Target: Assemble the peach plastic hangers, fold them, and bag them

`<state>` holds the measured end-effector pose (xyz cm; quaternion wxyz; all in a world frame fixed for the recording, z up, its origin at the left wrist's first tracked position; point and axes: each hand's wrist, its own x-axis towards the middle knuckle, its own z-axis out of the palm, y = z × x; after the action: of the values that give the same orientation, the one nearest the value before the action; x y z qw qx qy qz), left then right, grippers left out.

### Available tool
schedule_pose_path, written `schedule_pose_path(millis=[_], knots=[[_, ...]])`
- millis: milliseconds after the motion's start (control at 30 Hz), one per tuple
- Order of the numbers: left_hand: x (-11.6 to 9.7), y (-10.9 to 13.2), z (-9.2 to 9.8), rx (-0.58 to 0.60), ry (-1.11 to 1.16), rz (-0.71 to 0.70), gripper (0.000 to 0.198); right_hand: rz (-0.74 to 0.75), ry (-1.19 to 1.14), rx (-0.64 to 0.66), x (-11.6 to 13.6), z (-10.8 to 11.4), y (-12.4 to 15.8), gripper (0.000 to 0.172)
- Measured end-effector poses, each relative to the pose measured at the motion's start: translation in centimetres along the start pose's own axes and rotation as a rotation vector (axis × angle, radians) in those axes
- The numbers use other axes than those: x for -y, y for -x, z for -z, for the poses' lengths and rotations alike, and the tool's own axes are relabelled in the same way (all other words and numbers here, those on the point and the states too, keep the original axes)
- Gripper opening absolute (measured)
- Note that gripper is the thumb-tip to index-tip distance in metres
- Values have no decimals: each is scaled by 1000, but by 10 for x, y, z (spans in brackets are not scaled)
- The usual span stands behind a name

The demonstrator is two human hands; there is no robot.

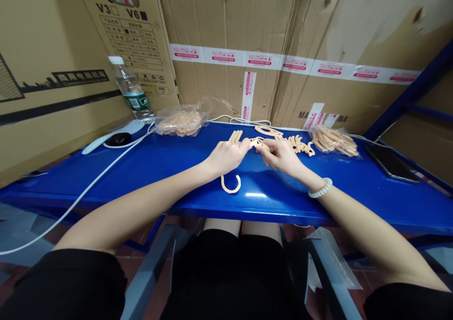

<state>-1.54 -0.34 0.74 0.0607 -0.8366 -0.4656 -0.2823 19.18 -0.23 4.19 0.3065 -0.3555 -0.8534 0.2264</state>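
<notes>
Beige hook [230, 184] pinched in both grips.
My left hand [226, 155] and right hand [281, 155] hold it; few pieces [300, 145] out, bags [334, 140] full.

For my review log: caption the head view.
Left hand and right hand pinch a beige plastic piece together above a blue table.

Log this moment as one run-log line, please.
left hand: pinching beige plastic piece | right hand: pinching same piece | beige hook: near left hand | loose beige parts: on blue table, beyond right hand

Peach plastic hooks [230, 184], glossy blue table [177, 169], white bead bracelet [320, 189].
</notes>
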Motion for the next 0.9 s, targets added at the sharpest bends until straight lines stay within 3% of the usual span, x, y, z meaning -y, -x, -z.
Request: schedule_pose_path(millis=[467, 633, 733, 900], knots=[[0, -6, 6, -62, 107, 136, 28, 128, 266, -160, -9, 1, -4, 37], [2, -6, 14, -116, 221, 270, 29, 83, 322, -306, -22, 45, -9, 39], [6, -7, 16, -112, 382, 332, 32, 27, 524, -400, -40, 84, -9, 31], [11, -13, 12, -41, 752, 472, 33, -107, 768, -207, -78, 120, -5, 22]])
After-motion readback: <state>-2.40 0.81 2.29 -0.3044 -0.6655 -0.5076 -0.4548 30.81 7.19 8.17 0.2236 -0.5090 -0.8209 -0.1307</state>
